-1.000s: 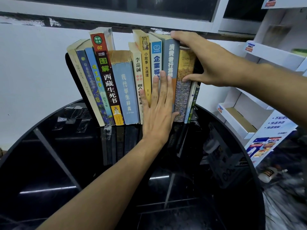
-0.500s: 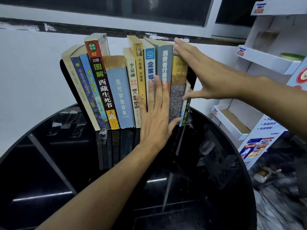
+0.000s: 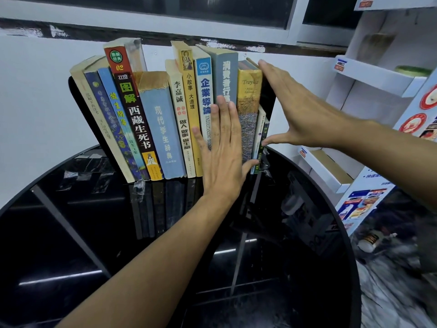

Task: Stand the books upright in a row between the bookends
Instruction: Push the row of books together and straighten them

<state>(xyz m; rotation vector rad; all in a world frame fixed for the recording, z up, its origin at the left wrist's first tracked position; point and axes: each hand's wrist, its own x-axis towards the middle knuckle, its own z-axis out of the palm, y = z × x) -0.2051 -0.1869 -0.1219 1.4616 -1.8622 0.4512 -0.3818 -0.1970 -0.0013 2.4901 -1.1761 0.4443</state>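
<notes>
A row of several books (image 3: 163, 129) stands spine-out at the back of a round black glass table (image 3: 94, 245), leaning slightly left. A black bookend (image 3: 78, 100) props the left end. Another black bookend (image 3: 268, 95) closes the right end. My left hand (image 3: 222, 157) lies flat with fingers straight against the spines of the grey and white-blue books. My right hand (image 3: 290, 110) is flat, fingers together and thumb spread, pressing on the outer face of the right bookend beside the yellow "Troyka" book (image 3: 248, 110). Two thin books (image 3: 260, 138) stand between that book and the bookend.
A white wall rises right behind the books, with a window frame (image 3: 212, 27) above. White cardboard display shelves (image 3: 369, 76) stand at the right, close to the table's edge. Bits of clear tape (image 3: 78, 176) stick to the glass at the left.
My right hand let go of the top of the right-hand books, opened flat and now presses sideways on the right bookend. My left hand stays on the spines.
</notes>
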